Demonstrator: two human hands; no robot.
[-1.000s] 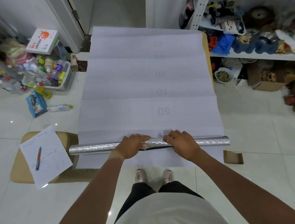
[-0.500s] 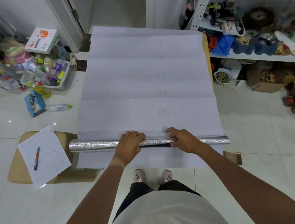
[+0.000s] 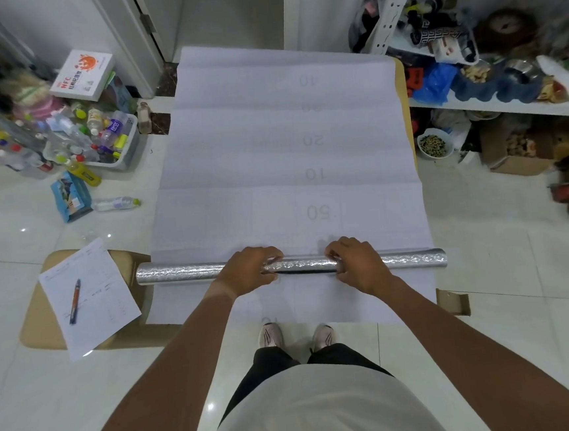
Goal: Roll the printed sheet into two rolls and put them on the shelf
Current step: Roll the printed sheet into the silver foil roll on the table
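Both hands (image 3: 303, 270) grip silver roll (image 3: 414, 259) on printed sheet (image 3: 289, 166)

silver embossed roll (image 3: 185, 271), white numbered sheet (image 3: 236, 157).

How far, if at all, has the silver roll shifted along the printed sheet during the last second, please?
No clear shift: the silver roll lies at the same spot below the printed "50" on the printed sheet, both hands curled on it.

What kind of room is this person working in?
Probably a storeroom or cluttered back room of a home. A white metal shelf is crammed with toys and bags, a bin of bottles sits on the tiled floor, and cardboard boxes lie under the shelf.
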